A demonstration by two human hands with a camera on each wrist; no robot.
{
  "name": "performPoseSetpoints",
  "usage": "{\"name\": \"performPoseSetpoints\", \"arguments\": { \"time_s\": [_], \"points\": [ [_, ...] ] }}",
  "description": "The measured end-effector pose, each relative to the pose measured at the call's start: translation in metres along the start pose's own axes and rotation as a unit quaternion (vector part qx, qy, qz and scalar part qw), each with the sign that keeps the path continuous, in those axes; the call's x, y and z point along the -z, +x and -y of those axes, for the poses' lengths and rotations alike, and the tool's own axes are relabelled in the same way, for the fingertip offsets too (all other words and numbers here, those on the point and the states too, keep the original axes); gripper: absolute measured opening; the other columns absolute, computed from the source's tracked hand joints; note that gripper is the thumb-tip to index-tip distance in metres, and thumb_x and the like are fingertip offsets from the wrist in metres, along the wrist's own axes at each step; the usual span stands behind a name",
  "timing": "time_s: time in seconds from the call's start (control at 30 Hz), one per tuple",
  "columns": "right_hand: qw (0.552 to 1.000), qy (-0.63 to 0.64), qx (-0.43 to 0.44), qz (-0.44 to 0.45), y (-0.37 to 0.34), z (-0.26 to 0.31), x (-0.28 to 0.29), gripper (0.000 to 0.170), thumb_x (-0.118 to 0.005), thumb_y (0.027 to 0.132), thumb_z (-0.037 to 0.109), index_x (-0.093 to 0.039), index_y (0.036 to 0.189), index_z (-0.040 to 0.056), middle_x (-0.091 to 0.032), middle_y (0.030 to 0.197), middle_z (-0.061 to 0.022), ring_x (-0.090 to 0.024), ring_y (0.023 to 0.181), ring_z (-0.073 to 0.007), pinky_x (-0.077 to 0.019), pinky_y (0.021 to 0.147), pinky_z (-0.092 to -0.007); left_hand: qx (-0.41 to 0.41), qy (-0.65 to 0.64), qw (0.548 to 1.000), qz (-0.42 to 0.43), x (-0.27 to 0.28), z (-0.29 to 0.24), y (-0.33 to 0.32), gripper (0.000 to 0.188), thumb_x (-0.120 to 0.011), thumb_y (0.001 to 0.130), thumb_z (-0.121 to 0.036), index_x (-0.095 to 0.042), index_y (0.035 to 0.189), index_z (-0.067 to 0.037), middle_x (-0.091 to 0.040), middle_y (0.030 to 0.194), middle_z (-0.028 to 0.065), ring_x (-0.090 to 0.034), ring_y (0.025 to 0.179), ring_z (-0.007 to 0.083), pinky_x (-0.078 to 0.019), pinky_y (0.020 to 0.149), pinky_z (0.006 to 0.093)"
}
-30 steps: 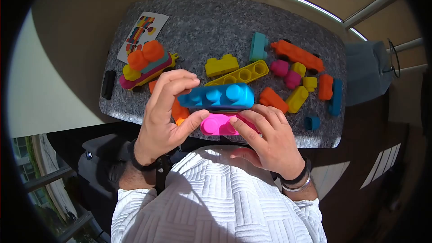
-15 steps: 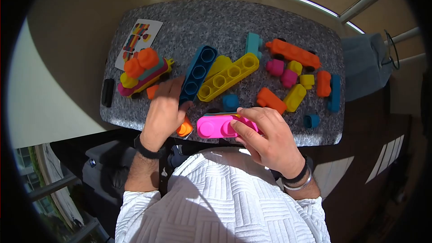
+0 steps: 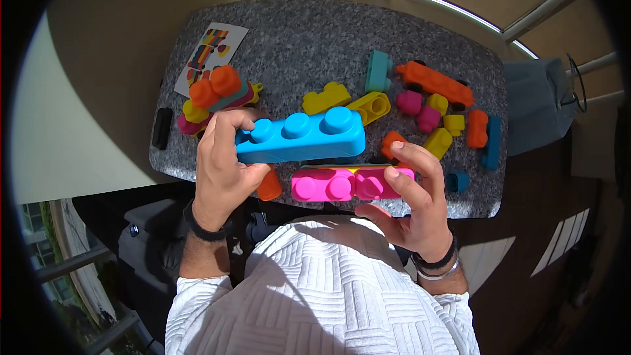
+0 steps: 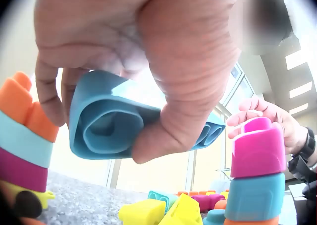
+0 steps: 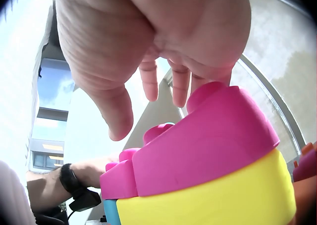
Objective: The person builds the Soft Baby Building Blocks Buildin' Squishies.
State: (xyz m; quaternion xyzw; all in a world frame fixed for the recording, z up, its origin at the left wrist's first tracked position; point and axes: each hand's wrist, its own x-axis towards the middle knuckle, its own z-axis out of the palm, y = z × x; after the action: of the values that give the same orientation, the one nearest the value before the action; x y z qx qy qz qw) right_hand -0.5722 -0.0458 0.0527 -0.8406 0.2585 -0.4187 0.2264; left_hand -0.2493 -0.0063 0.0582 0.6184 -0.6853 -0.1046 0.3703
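My left hand (image 3: pixel 223 158) grips one end of a long blue building block (image 3: pixel 302 141), studs up. In the left wrist view, the thumb and fingers pinch this block (image 4: pixel 81 121), and its hollow underside shows. Nearer the body stands a stack topped by pink blocks (image 3: pixel 322 185). Below the pink, the right wrist view shows a yellow block (image 5: pixel 213 200), and the left wrist view a blue block (image 4: pixel 255 198) over orange. My right hand (image 3: pixel 417 210) is at the stack's right end, fingers spread and relaxed around the pink top, gripping nothing.
A built block car (image 3: pixel 220 95) stands at the left near a picture card (image 3: pixel 211 49). Yellow blocks (image 3: pixel 327 98), a teal block (image 3: pixel 378 71), an orange wheeled base (image 3: pixel 434 83) and several small blocks lie across the table (image 3: pixel 289 33). A black object (image 3: pixel 162 128) lies by the left edge.
The long blue block tipped hollow-side out at the left, then returned studs up above the stack, still in my left hand. My right hand's fingers have spread and shifted right along the pink blocks.
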Motion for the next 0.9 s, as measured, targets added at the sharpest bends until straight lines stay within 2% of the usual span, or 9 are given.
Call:
{"name": "performPoseSetpoints", "arguments": {
  "time_s": [0.03, 0.13, 0.2, 0.27, 0.33, 0.4, 0.53, 0.67, 0.9],
  "points": [
    [1.0, -0.017, -0.007, 0.004, -0.002, 0.001, 0.006, 0.101, -0.105, 0.076, 0.027, -0.05, 0.161, 0.0206, -0.054, 0.156, -0.0228, -0.064, 0.138, -0.0424, -0.0608, 0.107, -0.0522, -0.063, -0.028, 0.998, -0.013, 0.001, -0.005, 0.003, 0.066, -0.086, 0.064, 0.008, -0.051, 0.117, -0.009, -0.077, 0.109, 0.0146, -0.075, 0.097, 0.0356, -0.0594, 0.086, 0.0445],
    [0.999, 0.036, -0.008, -0.038, -0.003, 0.002, 0.013, 0.116, -0.103, 0.077, 0.037, -0.038, 0.173, 0.0279, -0.052, 0.158, -0.027, -0.061, 0.142, -0.0419, -0.0624, 0.104, -0.0514, -0.184, -0.045, 0.981, -0.043, 0.001, -0.03, 0.003, 0.075, -0.102, 0.063, -0.005, -0.05, 0.117, -0.011, -0.079, 0.111, 0.0149, -0.076, 0.097, 0.0341, -0.0608, 0.075, 0.0425],
    [0.995, 0.065, 0.013, -0.069, 0.001, 0.001, 0.013, 0.107, -0.101, 0.081, 0.038, -0.044, 0.172, 0.0303, -0.054, 0.158, -0.0261, -0.067, 0.135, -0.0398, -0.0637, 0.101, -0.049, -0.217, -0.049, 0.975, -0.005, -0.003, -0.044, -0.002, 0.066, -0.1, 0.069, -0.006, -0.052, 0.114, -0.01, -0.077, 0.115, 0.0198, -0.074, 0.094, 0.036, -0.0596, 0.078, 0.0429],
    [0.995, 0.086, 0.046, -0.025, -0.003, -0.003, 0.019, 0.093, -0.099, 0.084, 0.034, -0.054, 0.165, 0.0294, -0.064, 0.15, -0.0228, -0.074, 0.122, -0.0371, -0.0644, 0.096, -0.0465, -0.226, -0.06, 0.972, 0.028, -0.011, -0.052, -0.007, 0.06, -0.101, 0.069, -0.009, -0.062, 0.116, -0.009, -0.076, 0.114, 0.0137, -0.074, 0.096, 0.0334, -0.0598, 0.076, 0.0434],
    [0.998, 0.036, -0.005, 0.057, 0.002, 0.007, 0.031, 0.067, -0.096, 0.084, 0.024, -0.074, 0.147, 0.0227, -0.076, 0.125, -0.0143, -0.077, 0.111, -0.0315, -0.0631, 0.089, -0.0438, -0.221, -0.075, 0.972, 0.026, -0.021, -0.053, -0.012, 0.062, -0.103, 0.067, -0.014, -0.069, 0.118, -0.009, -0.076, 0.116, 0.0117, -0.074, 0.1, 0.0329, -0.0591, 0.078, 0.0438],
    [0.997, -0.012, -0.017, 0.076, 0.005, 0.006, 0.037, 0.059, -0.095, 0.083, 0.024, -0.079, 0.139, 0.0201, -0.076, 0.121, -0.0134, -0.076, 0.11, -0.0302, -0.0625, 0.088, -0.0435, -0.179, -0.073, 0.978, 0.073, -0.022, -0.054, -0.011, 0.07, -0.105, 0.064, -0.019, -0.071, 0.125, -0.01, -0.075, 0.117, 0.0101, -0.073, 0.103, 0.0318, -0.0587, 0.078, 0.0426],
    [0.998, -0.025, -0.024, 0.047, 0.001, -0.003, 0.041, 0.057, -0.095, 0.081, 0.024, -0.08, 0.136, 0.0183, -0.075, 0.122, -0.0136, -0.076, 0.109, -0.0314, -0.0624, 0.087, -0.0448, -0.134, -0.071, 0.98, 0.127, -0.019, -0.046, -0.013, 0.077, -0.104, 0.065, -0.015, -0.069, 0.134, -0.012, -0.074, 0.118, 0.0086, -0.074, 0.106, 0.0326, -0.0627, 0.081, 0.0435],
    [0.987, -0.004, -0.083, 0.136, 0.005, 0.001, 0.037, 0.061, -0.094, 0.082, 0.02, -0.075, 0.139, 0.0207, -0.072, 0.129, -0.0168, -0.074, 0.113, -0.0343, -0.0625, 0.089, -0.0444, -0.109, -0.069, 0.976, 0.173, -0.015, -0.038, -0.02, 0.084, -0.097, 0.07, -0.001, -0.062, 0.144, -0.016, -0.072, 0.127, 0.0119, -0.075, 0.11, 0.0368, -0.0678, 0.083, 0.0458],
    [0.981, -0.115, -0.048, 0.151, 0.0, 0.002, 0.025, 0.062, -0.089, 0.087, 0.016, -0.073, 0.145, 0.028, -0.071, 0.13, -0.0187, -0.073, 0.113, -0.0333, -0.0618, 0.089, -0.0447, -0.108, -0.086, 0.977, 0.162, -0.014, -0.031, -0.024, 0.081, -0.095, 0.074, -0.001, -0.06, 0.145, -0.016, -0.07, 0.134, 0.0161, -0.075, 0.115, 0.0395, -0.0697, 0.084, 0.0446]
  ]
}}
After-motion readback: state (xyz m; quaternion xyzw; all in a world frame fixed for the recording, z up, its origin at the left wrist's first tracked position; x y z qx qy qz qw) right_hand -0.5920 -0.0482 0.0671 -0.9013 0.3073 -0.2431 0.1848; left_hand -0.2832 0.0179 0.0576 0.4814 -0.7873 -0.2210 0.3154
